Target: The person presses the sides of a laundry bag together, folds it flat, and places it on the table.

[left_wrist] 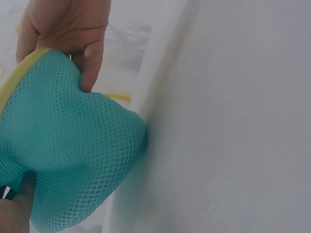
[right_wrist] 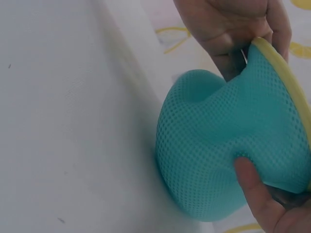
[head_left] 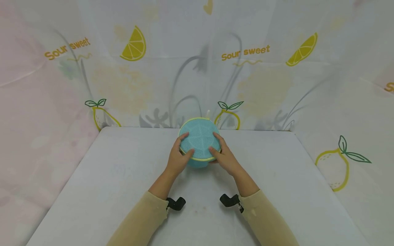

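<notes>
A round teal mesh laundry bag with yellow piping is upright between both hands, its lower part close over the table. My left hand grips its left side, thumb on the top and fingers round the edge. On the opposite side my right hand holds it the same way. Seen from the left wrist, the mesh of the bag is dented where a finger presses in. The right wrist view shows the bag's bulging lower side, with a right-hand finger against the mesh.
A white table extends around the hands. Behind it hangs a pale curtain printed with lemons and lettering. Small black mounts sit at the inner side of each beige sleeve.
</notes>
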`<move>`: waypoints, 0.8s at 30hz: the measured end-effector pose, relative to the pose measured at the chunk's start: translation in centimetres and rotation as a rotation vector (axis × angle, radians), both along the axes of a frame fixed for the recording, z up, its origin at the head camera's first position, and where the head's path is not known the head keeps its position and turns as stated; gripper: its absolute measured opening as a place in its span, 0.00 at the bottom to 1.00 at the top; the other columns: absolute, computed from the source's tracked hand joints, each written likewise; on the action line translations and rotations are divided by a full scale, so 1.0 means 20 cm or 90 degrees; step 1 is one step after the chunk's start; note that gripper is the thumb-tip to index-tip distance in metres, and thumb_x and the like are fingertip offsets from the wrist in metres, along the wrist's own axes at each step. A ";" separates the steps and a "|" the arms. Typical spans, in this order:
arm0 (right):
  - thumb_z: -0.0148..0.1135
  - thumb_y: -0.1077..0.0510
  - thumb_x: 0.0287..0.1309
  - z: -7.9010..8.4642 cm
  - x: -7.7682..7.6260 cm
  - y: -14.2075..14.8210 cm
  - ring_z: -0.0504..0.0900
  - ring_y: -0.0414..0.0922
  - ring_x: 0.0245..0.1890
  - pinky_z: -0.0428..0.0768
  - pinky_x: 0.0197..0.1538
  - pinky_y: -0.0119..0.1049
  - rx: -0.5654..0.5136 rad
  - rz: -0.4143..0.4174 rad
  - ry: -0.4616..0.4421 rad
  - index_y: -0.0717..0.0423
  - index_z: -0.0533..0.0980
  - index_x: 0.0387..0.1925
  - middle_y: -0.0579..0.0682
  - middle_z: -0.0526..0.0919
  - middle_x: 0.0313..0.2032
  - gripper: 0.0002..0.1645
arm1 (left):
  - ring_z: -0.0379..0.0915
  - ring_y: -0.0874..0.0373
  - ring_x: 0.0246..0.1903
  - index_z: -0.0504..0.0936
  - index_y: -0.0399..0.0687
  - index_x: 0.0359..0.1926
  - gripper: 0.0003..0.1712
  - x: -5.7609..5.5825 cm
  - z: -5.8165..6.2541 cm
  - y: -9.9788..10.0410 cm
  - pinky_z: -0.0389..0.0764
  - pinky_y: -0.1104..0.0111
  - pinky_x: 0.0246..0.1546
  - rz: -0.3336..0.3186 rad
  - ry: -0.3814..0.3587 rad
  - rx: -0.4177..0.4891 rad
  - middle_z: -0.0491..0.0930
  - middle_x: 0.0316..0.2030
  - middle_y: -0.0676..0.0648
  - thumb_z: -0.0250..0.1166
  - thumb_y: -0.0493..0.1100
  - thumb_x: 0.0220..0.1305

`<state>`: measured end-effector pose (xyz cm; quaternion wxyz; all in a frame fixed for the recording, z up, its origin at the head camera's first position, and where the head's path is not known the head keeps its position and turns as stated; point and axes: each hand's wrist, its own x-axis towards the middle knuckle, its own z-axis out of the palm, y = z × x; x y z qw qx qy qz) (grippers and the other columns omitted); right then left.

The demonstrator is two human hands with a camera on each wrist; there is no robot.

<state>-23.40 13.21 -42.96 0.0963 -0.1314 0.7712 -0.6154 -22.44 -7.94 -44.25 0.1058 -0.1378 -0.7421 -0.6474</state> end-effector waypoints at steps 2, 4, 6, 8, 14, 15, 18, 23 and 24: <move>0.53 0.50 0.75 0.00 0.00 0.00 0.69 0.61 0.65 0.82 0.52 0.52 -0.001 -0.004 0.002 0.40 0.45 0.79 0.57 0.44 0.77 0.41 | 0.52 0.42 0.74 0.61 0.42 0.73 0.39 0.00 0.00 0.00 0.55 0.49 0.72 -0.002 0.000 -0.003 0.56 0.75 0.37 0.65 0.32 0.64; 0.53 0.50 0.75 -0.01 0.00 0.00 0.65 0.59 0.68 0.79 0.57 0.52 0.000 -0.007 0.008 0.40 0.45 0.79 0.56 0.43 0.78 0.41 | 0.51 0.42 0.74 0.61 0.42 0.73 0.39 0.00 -0.01 0.00 0.55 0.48 0.72 -0.005 -0.004 -0.005 0.55 0.75 0.37 0.65 0.33 0.65; 0.53 0.50 0.75 -0.01 0.00 0.00 0.60 0.58 0.71 0.75 0.62 0.54 -0.005 -0.010 0.013 0.41 0.46 0.79 0.56 0.43 0.78 0.40 | 0.51 0.42 0.74 0.60 0.44 0.74 0.39 0.00 -0.02 -0.01 0.55 0.49 0.72 -0.012 -0.013 -0.007 0.54 0.75 0.37 0.65 0.34 0.65; 0.53 0.50 0.75 -0.01 0.00 0.00 0.54 0.57 0.75 0.67 0.68 0.55 -0.002 -0.020 0.025 0.41 0.48 0.79 0.55 0.43 0.78 0.40 | 0.50 0.42 0.74 0.60 0.45 0.74 0.39 0.00 -0.04 -0.01 0.54 0.49 0.72 -0.017 -0.023 -0.013 0.54 0.75 0.37 0.65 0.35 0.66; 0.53 0.54 0.75 -0.01 -0.01 0.00 0.45 0.53 0.78 0.52 0.75 0.53 -0.008 -0.053 0.046 0.45 0.51 0.78 0.56 0.44 0.78 0.37 | 0.49 0.43 0.75 0.59 0.46 0.75 0.40 0.00 -0.06 0.00 0.54 0.50 0.73 -0.026 -0.035 -0.038 0.52 0.76 0.38 0.65 0.36 0.66; 0.54 0.54 0.75 -0.01 -0.01 0.00 0.45 0.53 0.78 0.51 0.75 0.52 -0.009 -0.058 0.048 0.46 0.52 0.78 0.56 0.44 0.78 0.37 | 0.49 0.43 0.75 0.58 0.46 0.75 0.40 0.00 -0.06 0.00 0.54 0.49 0.73 -0.027 -0.037 -0.043 0.52 0.76 0.38 0.65 0.37 0.66; 0.54 0.55 0.74 -0.01 -0.01 0.00 0.45 0.52 0.78 0.49 0.76 0.51 -0.023 -0.073 0.041 0.46 0.54 0.77 0.55 0.45 0.78 0.36 | 0.47 0.43 0.75 0.56 0.49 0.76 0.41 0.00 -0.06 0.00 0.53 0.49 0.73 -0.033 -0.047 -0.053 0.50 0.77 0.39 0.65 0.37 0.67; 0.54 0.56 0.74 -0.02 -0.01 -0.01 0.44 0.51 0.78 0.51 0.76 0.49 -0.054 -0.081 0.019 0.45 0.55 0.77 0.54 0.45 0.79 0.35 | 0.44 0.43 0.76 0.54 0.52 0.77 0.42 0.00 -0.06 -0.01 0.51 0.48 0.73 -0.042 -0.065 -0.053 0.47 0.78 0.41 0.64 0.37 0.68; 0.54 0.57 0.74 -0.02 -0.01 -0.01 0.44 0.50 0.78 0.51 0.76 0.49 -0.058 -0.081 0.018 0.45 0.56 0.77 0.53 0.45 0.79 0.34 | 0.44 0.43 0.76 0.54 0.53 0.77 0.42 0.00 -0.06 -0.01 0.51 0.48 0.73 -0.043 -0.068 -0.050 0.46 0.78 0.41 0.64 0.37 0.68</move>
